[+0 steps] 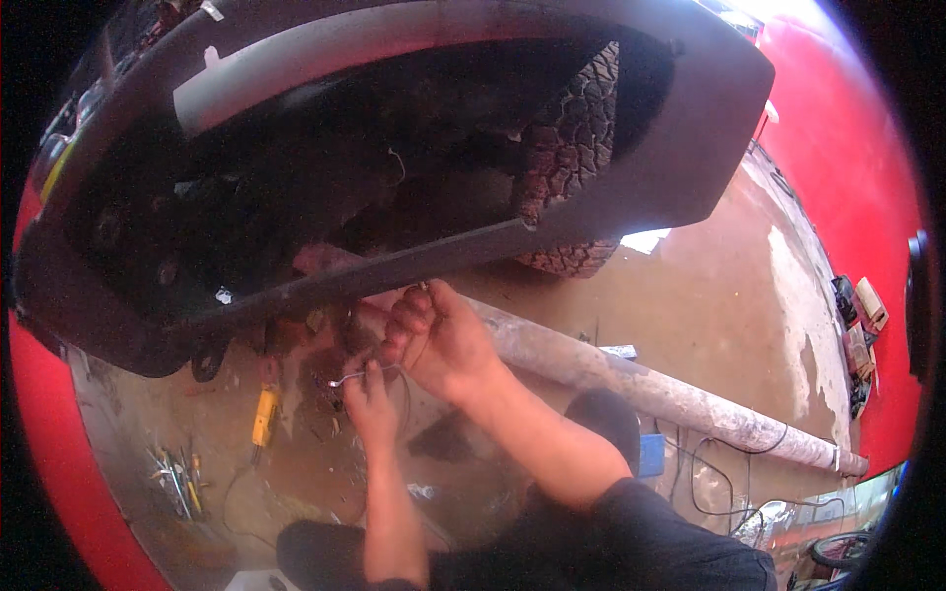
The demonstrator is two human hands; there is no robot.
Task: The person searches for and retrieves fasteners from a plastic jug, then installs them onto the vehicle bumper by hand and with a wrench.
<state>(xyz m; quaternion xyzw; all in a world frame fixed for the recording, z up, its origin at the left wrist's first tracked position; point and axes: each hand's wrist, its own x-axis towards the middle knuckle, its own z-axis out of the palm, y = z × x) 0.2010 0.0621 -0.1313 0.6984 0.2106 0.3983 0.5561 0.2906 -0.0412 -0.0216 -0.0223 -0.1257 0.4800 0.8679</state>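
Two hands (374,409) (450,343), one thin wire (347,378)

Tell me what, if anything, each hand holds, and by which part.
Your left hand holds a thin wire near its left end; whether your right hand holds anything cannot be told.

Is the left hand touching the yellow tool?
Apart. The head view shows brown floor in the gap between the left hand and the yellow tool.
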